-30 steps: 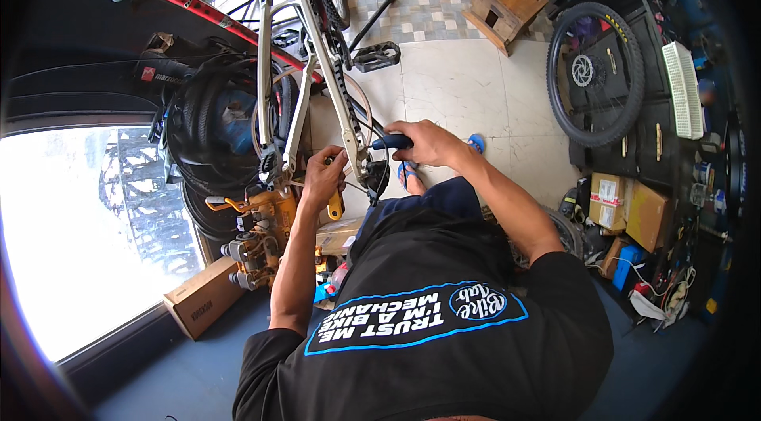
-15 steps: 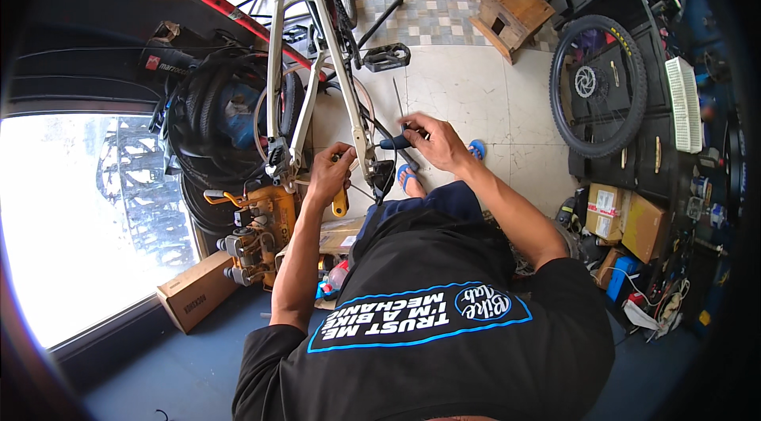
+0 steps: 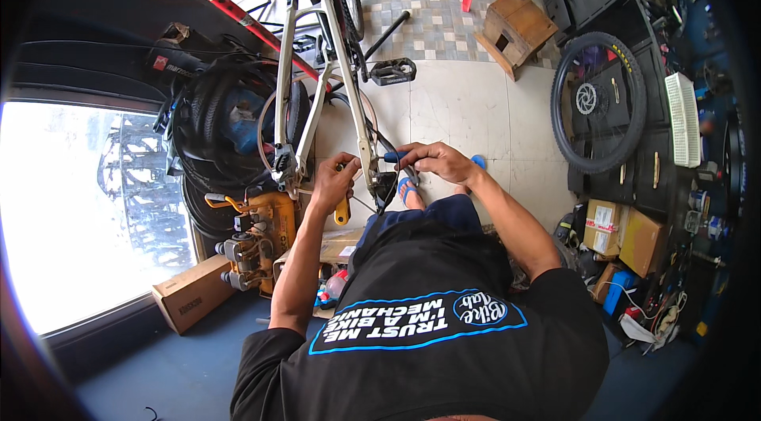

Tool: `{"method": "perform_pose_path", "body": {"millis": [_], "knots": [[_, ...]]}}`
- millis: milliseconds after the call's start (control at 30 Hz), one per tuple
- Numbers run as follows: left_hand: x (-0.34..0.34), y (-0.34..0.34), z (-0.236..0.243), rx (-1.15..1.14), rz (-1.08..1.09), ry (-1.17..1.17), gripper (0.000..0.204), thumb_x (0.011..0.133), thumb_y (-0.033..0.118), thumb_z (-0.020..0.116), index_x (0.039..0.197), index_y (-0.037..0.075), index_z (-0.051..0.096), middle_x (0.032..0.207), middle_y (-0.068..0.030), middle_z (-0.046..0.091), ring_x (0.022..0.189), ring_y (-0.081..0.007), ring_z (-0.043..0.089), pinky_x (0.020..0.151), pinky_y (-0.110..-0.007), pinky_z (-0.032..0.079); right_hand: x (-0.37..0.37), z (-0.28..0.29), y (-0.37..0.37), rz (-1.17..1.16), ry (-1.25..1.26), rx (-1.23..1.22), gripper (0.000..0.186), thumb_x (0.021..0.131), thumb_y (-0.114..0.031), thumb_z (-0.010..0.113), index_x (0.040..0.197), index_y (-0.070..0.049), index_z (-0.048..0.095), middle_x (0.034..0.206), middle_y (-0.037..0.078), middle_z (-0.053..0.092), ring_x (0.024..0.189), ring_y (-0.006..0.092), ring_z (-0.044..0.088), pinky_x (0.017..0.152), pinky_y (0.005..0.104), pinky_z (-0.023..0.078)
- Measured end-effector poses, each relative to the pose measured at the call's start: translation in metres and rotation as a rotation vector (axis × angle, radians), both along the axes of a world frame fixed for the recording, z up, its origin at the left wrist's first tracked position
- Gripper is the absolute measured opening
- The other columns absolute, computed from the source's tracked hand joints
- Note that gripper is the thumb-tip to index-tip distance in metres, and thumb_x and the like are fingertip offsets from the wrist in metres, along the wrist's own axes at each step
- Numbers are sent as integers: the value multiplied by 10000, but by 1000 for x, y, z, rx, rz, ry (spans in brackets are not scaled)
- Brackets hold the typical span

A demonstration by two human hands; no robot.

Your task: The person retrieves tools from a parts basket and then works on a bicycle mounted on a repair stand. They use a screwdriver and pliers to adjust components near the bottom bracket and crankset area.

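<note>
Beside the white bicycle frame [image 3: 321,80], which is seen slanting up from the middle of the view, a bright window [image 3: 87,215] fills the far left, with a brown cardboard box [image 3: 193,302] lying below it. Between box and frame, an orange compressor-like machine [image 3: 258,239] is seen, and dark tyres [image 3: 218,116] are stacked above it, just left of the frame. The left hand [image 3: 333,183] is held against the frame's lower end, its fingers curled shut around a tool with a yellow handle [image 3: 342,211] that hangs below the palm. Just right of the frame's lower tube, the right hand [image 3: 436,161] is closed on a blue-handled tool [image 3: 394,157], whose tip is pointed at the frame; whether it touches the metal cannot be told. A black pedal [image 3: 392,70] is seen on its crank above the right hand, right of the frame. Below the right hand, a foot in a blue sandal [image 3: 408,191] rests on the pale tiled floor [image 3: 468,104]. Farther right of the frame, a wooden stool [image 3: 519,28] lies tipped on the tiles, and a spoked wheel with a black tyre [image 3: 598,104] leans against dark cabinets [image 3: 650,143]. Cardboard boxes [image 3: 626,235] are piled below the wheel.
</note>
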State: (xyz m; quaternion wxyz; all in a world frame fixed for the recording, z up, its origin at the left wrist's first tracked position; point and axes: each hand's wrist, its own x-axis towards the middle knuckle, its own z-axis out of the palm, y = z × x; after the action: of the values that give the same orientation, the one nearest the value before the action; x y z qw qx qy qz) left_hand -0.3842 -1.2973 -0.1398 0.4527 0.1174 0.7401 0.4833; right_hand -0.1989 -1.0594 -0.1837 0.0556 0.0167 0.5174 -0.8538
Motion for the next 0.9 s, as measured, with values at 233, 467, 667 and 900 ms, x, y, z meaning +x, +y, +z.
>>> {"method": "perform_pose_path", "body": {"millis": [233,467,667,900], "knots": [[1,1,1,9,-18,33,251,1030,273,699,1053,23,693,642,31,506,524,-63,473,477,-260,420,-16,26,20,138,-238,221,628,940,-232,797,1456,19,543,1171,136,693,973,152,650,825,297,556],[1,2,4,11,-13,14,240,1030,271,700,1041,32,692,638,35,499,524,-62,470,477,-259,416,-37,52,22,219,-128,1083,568,820,-255,856,1314,-115,613,1017,131,747,935,300,730,801,431,566],[-1,0,-2,23,-14,-7,248,1029,274,703,1034,27,685,645,37,492,523,-60,460,471,-260,405,-27,52,-10,-20,-120,1474,344,882,-219,756,1187,-150,613,972,127,738,916,372,750,789,506,591],[-1,3,9,-11,-10,-60,243,1035,262,695,1051,21,680,657,41,492,526,-59,462,464,-258,408,-15,32,-27,-237,-39,1471,333,932,-188,706,1262,-156,677,886,165,730,845,320,758,731,416,601]]}}
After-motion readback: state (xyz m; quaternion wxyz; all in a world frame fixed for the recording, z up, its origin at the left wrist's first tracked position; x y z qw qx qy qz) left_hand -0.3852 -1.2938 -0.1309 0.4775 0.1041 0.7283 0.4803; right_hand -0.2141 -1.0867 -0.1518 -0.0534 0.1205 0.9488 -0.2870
